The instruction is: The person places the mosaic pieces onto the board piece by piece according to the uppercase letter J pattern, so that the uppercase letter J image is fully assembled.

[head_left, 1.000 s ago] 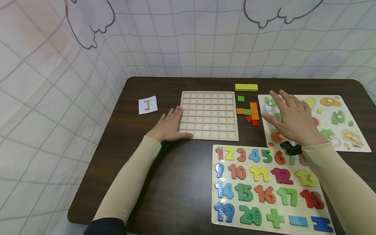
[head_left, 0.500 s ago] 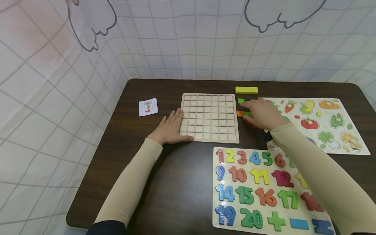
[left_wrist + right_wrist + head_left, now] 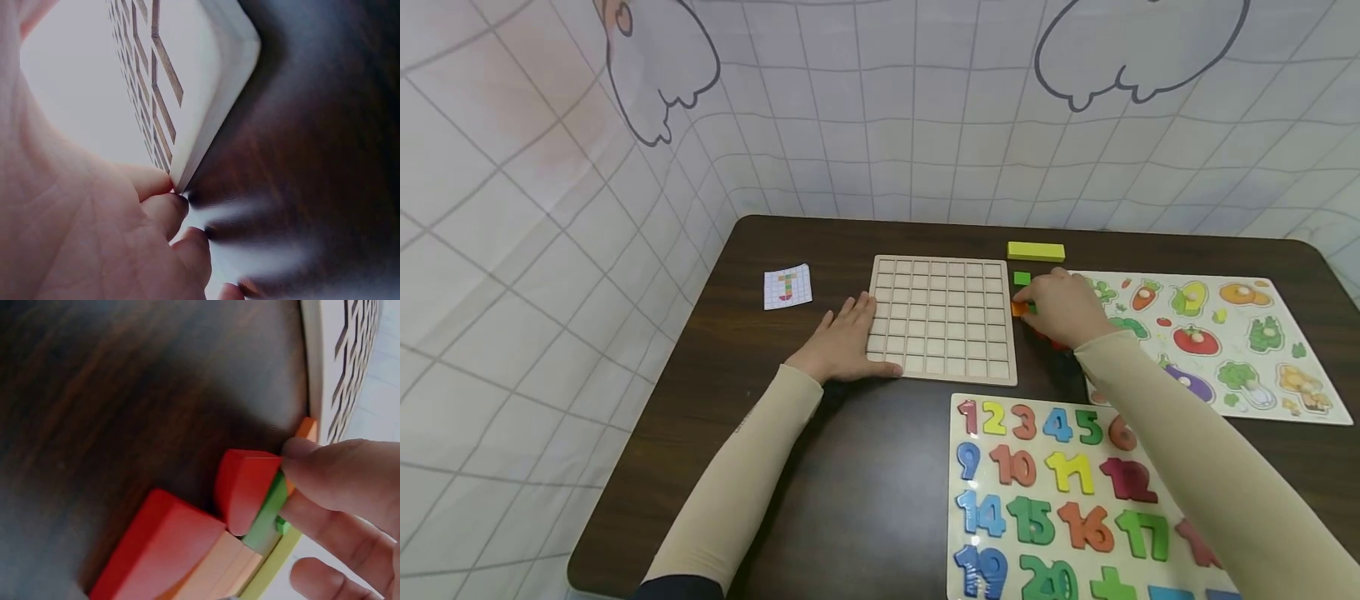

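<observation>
A wooden grid board (image 3: 942,367) lies near the middle of the table. My left hand (image 3: 841,348) rests at its left side with straight, spread fingers; the left wrist view shows fingertips against the board's edge. Just past the board's right edge, my right hand (image 3: 1063,310) pinches an orange block (image 3: 306,429) between thumb and finger. Beside it are a green block (image 3: 267,509), red blocks (image 3: 169,534) and other orange blocks (image 3: 215,565), mostly covered by the hand in the head view. Another green block (image 3: 1022,277) lies just beyond the fingers.
A yellow bar (image 3: 1036,251) lies at the back. On the left is a small card (image 3: 787,287) with a coloured grid pattern. A vegetable puzzle board (image 3: 1232,329) occupies the right, and a number puzzle board (image 3: 957,521) lies in front, partly under the right forearm.
My right hand has come left and down from above the vegetable board to the loose blocks and now pinches an orange one. The left hand has stayed at the grid board's side.
</observation>
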{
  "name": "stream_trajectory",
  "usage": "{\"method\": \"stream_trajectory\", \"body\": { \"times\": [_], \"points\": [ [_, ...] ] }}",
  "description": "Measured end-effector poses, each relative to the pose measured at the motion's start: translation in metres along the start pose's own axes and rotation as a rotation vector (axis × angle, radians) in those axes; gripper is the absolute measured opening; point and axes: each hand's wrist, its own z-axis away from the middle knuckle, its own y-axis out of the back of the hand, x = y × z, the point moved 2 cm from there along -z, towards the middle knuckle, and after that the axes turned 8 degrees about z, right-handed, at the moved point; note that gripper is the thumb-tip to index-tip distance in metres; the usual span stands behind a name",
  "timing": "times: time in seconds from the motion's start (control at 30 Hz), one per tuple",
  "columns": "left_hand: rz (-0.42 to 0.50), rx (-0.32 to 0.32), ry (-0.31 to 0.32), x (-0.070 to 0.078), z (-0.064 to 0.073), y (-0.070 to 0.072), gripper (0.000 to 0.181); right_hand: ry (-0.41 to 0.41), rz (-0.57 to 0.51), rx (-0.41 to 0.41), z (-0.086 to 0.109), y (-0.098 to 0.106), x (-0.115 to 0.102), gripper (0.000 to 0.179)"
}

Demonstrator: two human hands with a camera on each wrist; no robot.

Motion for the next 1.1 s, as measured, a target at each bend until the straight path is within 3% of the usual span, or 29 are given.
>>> {"method": "stream_trajectory", "body": {
  "times": [0.47, 0.7, 0.93, 1.1],
  "points": [
    [0.000, -0.005, 0.000, -0.001, 0.002, -0.001, 0.127, -0.088, -0.163, 0.024, -0.007, 0.004, 0.008, 0.030],
    [0.002, -0.002, 0.003, -0.003, 0.001, -0.001, 0.127, -0.054, -0.169, 0.103, -0.018, 0.011, -0.001, 0.031],
    [0.007, -0.006, 0.006, -0.003, 0.001, 0.000, 0.127, -0.059, -0.242, 0.079, -0.031, 0.012, -0.013, 0.032],
    [0.015, -0.011, 0.006, -0.001, 0.002, 0.002, 0.127, -0.036, -0.234, 0.091, -0.040, 0.009, -0.021, 0.032]
  ]
}}
